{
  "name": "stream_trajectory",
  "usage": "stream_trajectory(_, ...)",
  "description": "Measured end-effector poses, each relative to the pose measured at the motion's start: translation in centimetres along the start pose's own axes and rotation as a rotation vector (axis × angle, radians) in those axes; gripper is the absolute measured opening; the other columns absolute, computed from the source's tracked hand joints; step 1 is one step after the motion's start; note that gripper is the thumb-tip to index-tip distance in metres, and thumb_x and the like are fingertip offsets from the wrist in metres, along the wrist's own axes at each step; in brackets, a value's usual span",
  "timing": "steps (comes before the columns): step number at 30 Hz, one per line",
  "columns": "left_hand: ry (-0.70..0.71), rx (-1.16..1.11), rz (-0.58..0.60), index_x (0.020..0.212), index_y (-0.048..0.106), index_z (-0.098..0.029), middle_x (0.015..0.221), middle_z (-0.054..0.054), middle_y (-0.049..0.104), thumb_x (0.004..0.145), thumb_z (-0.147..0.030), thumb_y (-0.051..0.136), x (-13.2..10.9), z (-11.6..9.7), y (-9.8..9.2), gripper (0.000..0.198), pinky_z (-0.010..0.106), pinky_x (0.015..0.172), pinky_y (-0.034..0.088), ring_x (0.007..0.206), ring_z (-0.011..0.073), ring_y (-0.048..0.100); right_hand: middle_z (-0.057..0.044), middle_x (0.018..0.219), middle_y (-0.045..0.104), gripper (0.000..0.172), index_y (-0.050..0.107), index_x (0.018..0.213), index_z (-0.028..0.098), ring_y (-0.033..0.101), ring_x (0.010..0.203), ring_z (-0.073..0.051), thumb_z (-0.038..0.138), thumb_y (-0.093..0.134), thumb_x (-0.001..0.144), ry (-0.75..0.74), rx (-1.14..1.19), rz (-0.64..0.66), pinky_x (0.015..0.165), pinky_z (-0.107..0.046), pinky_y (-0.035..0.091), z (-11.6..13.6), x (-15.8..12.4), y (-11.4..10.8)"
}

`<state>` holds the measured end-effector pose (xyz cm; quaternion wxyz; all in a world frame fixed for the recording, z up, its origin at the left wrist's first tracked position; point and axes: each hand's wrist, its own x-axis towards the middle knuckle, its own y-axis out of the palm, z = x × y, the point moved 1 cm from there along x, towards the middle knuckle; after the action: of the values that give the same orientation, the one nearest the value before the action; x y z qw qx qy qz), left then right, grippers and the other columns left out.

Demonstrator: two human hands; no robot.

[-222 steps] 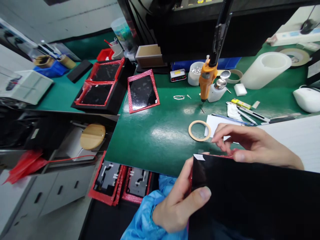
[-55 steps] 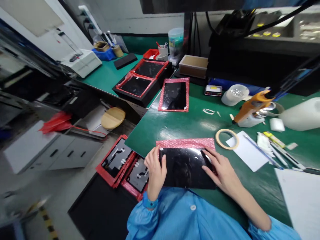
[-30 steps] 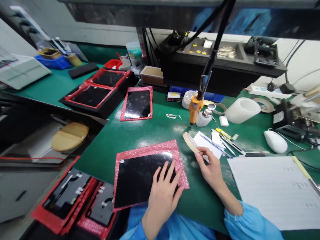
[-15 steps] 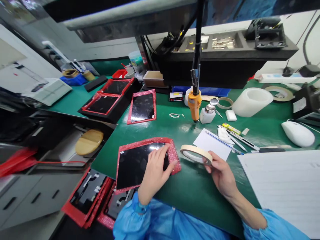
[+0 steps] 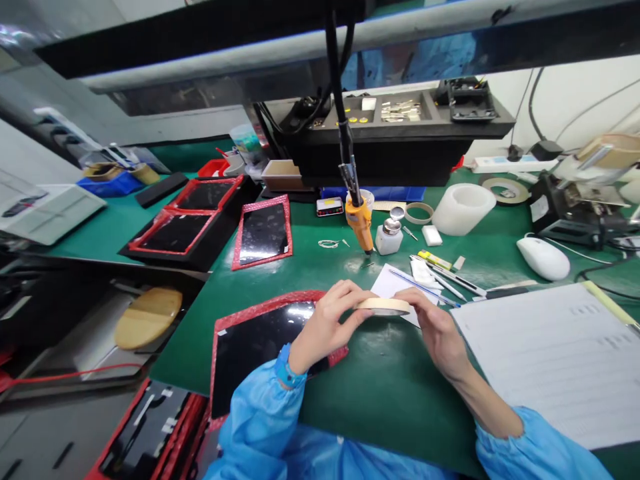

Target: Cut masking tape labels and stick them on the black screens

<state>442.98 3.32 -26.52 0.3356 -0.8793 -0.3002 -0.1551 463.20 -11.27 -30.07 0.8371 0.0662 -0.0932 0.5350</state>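
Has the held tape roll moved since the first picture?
Yes: the tape roll is up off the green table, where it lay flat by the white paper; left hand and right hand now hold it.

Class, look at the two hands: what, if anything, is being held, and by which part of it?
A roll of tape, held by its rim: left hand on its left side, right hand on its right.

Your left hand [image 5: 333, 323] and right hand [image 5: 440, 331] flank the masking-tape roll [image 5: 384, 305], curled fingers [image 5: 351, 298] gripping its opposite edges, arms [image 5: 489, 401] angled toward it.
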Motion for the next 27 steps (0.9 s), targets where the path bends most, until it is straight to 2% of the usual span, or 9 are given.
stream_trajectory(6,-0.041,-0.092,-0.06,0.131,0.084,-0.021,0.115,0.011,0.081,0.123,-0.037,0.058,-0.8,1.6,1.1,0.032,0.036,0.095,0.066,0.106,0.0241,0.079,-0.006,0.089,0.076,0.04,0.083,0.101,0.027,0.07,0.086,-0.028,0.064,0.07,0.111,-0.011,-0.085,0.122,0.087,-0.044,0.062,1.7,-0.4,0.7)
stream_trajectory(9,-0.033,-0.083,-0.034,0.146,0.078,-0.023,0.129,0.013,0.082,0.122,-0.027,0.057,-0.8,1.5,1.3,0.032,0.04,0.105,0.067,0.12,0.0257,0.081,-0.003,0.08,0.071,0.044,0.085,0.104,0.027,0.067,0.078,-0.025,0.067,0.071,0.112,-0.014,-0.067,0.125,0.081,-0.041,0.062,2.1,-0.8,1.3)
stream_trajectory(11,0.001,-0.061,-0.005,0.165,0.064,-0.026,0.153,0.018,0.074,0.117,-0.024,0.062,-1.0,1.0,1.5,0.048,0.049,0.123,0.062,0.146,0.0307,0.073,-0.004,0.08,0.072,0.045,0.086,0.106,0.026,0.068,0.077,-0.024,0.069,0.072,0.111,-0.025,-0.072,0.121,0.079,-0.04,0.063,2.2,-1.0,1.6)
stream_trajectory(13,0.04,-0.056,0.042,0.178,0.046,-0.027,0.177,0.022,0.054,0.109,-0.027,0.071,-1.4,0.5,1.9,0.074,0.06,0.137,0.051,0.169,0.0376,0.054,-0.005,0.084,0.074,0.045,0.086,0.106,0.026,0.07,0.079,-0.024,0.069,0.073,0.111,-0.043,-0.078,0.115,0.079,-0.039,0.063,2.2,-1.1,1.8)
stream_trajectory(15,0.068,-0.07,0.083,0.183,0.033,-0.027,0.187,0.025,0.038,0.102,-0.035,0.082,-1.7,0.2,2.5,0.096,0.066,0.141,0.045,0.178,0.0428,0.04,-0.005,0.088,0.077,0.041,0.085,0.107,0.026,0.071,0.08,-0.023,0.066,0.074,0.112,-0.076,-0.087,0.104,0.079,-0.039,0.063,2.3,-1.2,1.9)
stream_trajectory(19,0.058,-0.041,0.08,0.18,0.03,-0.028,0.175,0.025,0.047,0.094,-0.034,0.091,-1.9,0.3,3.3,0.105,0.064,0.133,0.054,0.167,0.0418,0.053,-0.004,0.09,0.079,0.028,0.083,0.11,0.026,0.074,0.081,-0.022,0.054,0.076,0.114,-0.162,-0.14,0.151,0.079,-0.037,0.064,2.2,-1.1,2.0)
stream_trajectory(21,0.035,-0.003,0.101,0.179,0.032,-0.027,0.169,0.023,0.053,0.092,-0.026,0.087,-1.8,0.5,3.3,0.103,0.061,0.131,0.056,0.161,0.0403,0.058,-0.003,0.095,0.08,0.022,0.08,0.117,0.027,0.075,0.081,-0.021,0.049,0.079,0.113,-0.196,-0.209,0.158,0.08,-0.036,0.065,2.0,-0.9,1.7)
stream_trajectory(24,0.003,0.086,0.156,0.182,0.03,-0.025,0.167,0.022,0.055,0.088,-0.019,0.077,-1.8,0.6,2.9,0.105,0.059,0.13,0.055,0.157,0.0402,0.059,-0.005,0.111,0.079,0.027,0.074,0.13,0.029,0.074,0.083,-0.02,0.046,0.084,0.11,-0.269,-0.326,0.131,0.081,-0.037,0.067,1.5,-0.5,1.2)
stream_trajectory(27,-0.007,0.176,0.193,0.187,0.023,-0.026,0.17,0.022,0.055,0.085,-0.016,0.07,-1.9,0.7,2.7,0.112,0.06,0.128,0.055,0.154,0.0411,0.06,-0.006,0.117,0.077,0.016,0.074,0.127,0.031,0.075,0.092,-0.022,0.039,0.079,0.114,-0.347,-0.395,0.183,0.085,-0.037,0.068,1.2,-0.4,0.8)
